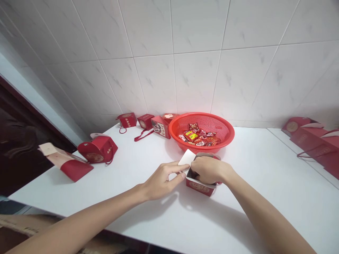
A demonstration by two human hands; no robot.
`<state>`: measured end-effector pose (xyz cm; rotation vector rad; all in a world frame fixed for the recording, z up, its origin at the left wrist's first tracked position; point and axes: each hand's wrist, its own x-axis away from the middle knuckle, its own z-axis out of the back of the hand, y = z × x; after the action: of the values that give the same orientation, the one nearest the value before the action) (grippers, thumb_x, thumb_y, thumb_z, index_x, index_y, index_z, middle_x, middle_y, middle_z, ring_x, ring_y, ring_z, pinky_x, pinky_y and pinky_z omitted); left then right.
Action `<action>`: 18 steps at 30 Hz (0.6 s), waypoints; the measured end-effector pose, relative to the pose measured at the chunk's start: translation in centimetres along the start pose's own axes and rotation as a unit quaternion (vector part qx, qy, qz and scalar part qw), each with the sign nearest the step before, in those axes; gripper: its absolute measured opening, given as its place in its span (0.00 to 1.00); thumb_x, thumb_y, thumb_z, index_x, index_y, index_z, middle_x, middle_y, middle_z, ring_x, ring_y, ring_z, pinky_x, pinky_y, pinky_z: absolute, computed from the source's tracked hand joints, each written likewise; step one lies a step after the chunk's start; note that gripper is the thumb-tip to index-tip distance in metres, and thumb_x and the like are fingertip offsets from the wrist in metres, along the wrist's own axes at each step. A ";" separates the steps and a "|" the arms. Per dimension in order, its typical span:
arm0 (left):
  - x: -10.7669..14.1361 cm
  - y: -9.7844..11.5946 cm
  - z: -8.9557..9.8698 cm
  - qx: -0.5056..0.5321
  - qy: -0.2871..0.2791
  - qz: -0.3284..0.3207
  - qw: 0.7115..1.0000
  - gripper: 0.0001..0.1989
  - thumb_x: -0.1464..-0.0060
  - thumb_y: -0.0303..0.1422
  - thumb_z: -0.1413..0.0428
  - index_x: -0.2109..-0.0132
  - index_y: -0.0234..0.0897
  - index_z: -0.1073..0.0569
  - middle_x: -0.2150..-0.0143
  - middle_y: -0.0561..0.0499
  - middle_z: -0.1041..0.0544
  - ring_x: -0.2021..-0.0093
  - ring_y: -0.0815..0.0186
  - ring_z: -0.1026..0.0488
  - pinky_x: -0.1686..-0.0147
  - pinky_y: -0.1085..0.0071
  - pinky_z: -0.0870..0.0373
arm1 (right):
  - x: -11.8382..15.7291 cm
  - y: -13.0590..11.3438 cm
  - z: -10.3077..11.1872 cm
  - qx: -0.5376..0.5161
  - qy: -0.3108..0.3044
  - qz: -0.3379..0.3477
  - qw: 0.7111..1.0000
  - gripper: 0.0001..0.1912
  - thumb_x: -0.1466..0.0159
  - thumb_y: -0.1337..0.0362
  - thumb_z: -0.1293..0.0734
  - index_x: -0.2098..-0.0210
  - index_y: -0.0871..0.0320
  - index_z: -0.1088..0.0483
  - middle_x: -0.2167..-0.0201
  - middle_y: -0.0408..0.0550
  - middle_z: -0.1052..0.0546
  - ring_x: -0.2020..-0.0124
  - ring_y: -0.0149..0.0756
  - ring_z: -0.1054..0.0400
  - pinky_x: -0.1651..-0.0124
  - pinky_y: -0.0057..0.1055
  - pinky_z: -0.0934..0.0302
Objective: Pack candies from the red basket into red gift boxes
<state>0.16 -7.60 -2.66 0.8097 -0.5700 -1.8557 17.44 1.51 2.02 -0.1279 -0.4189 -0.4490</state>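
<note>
A small red gift box (201, 188) stands open on the white table (265, 183), just in front of a red plastic basket (201, 120) that holds several wrapped candies (198, 137). My left hand (162, 180) pinches the box's white flap (187, 157) at its left side. My right hand (209, 169) is curled over the open top with its fingers inside the box; whether it holds anything is hidden.
Several closed red gift boxes (144, 121) line the tiled wall left of the basket. Two more lie at the table's left edge (98, 150), one tipped over (67, 164). Flat red boxes (312, 139) are stacked at far right.
</note>
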 end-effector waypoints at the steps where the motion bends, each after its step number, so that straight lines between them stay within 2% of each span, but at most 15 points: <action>1: 0.0 0.0 0.0 0.003 0.001 -0.001 1.000 0.17 0.36 0.30 0.48 0.44 0.38 0.22 0.44 0.45 0.21 0.46 0.58 0.23 0.46 0.64 0.26 | 0.1 0.0 0.0 0.003 0.007 -0.003 1.000 0.15 0.42 0.76 0.39 0.62 0.68 0.22 0.73 0.56 0.20 0.70 0.41 0.26 0.75 0.30 0.48; 8: -0.1 0.2 -0.1 0.014 -0.014 -0.014 1.000 0.18 0.36 0.29 0.49 0.43 0.40 0.23 0.46 0.46 0.20 0.52 0.60 0.21 0.47 0.63 0.26 | -0.3 -0.4 -0.4 -0.010 0.015 -0.025 1.000 0.12 0.39 0.75 0.39 0.63 0.68 0.22 0.71 0.58 0.21 0.70 0.41 0.26 0.76 0.30 0.51; 11: -0.1 0.2 -0.1 0.012 -0.016 -0.015 1.000 0.18 0.36 0.29 0.49 0.43 0.40 0.23 0.45 0.47 0.20 0.49 0.60 0.22 0.46 0.64 0.27 | -0.3 -0.4 -0.4 -0.015 0.024 -0.045 0.999 0.12 0.39 0.75 0.39 0.64 0.68 0.23 0.73 0.57 0.22 0.73 0.39 0.27 0.78 0.29 0.53; 15: -0.1 -0.2 -0.1 -0.008 -0.009 0.005 1.000 0.18 0.36 0.31 0.49 0.43 0.38 0.23 0.47 0.46 0.20 0.50 0.59 0.22 0.49 0.64 0.25 | 0.9 0.2 0.0 -0.064 0.051 -0.057 0.995 0.11 0.40 0.75 0.40 0.68 0.65 0.24 0.75 0.52 0.24 0.77 0.34 0.33 0.80 0.28 0.54; 18: -0.1 -0.4 -0.1 -0.014 0.001 0.035 0.999 0.18 0.36 0.32 0.49 0.43 0.37 0.22 0.48 0.44 0.19 0.49 0.56 0.22 0.53 0.64 0.23 | 2.4 1.0 0.5 -0.130 0.099 -0.033 0.986 0.10 0.41 0.76 0.39 0.71 0.62 0.26 0.76 0.48 0.26 0.78 0.31 0.36 0.78 0.27 0.52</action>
<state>-0.03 -7.37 -2.98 0.7645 -0.5620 -1.7948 19.69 1.56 3.48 -0.3201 -0.1681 -0.5752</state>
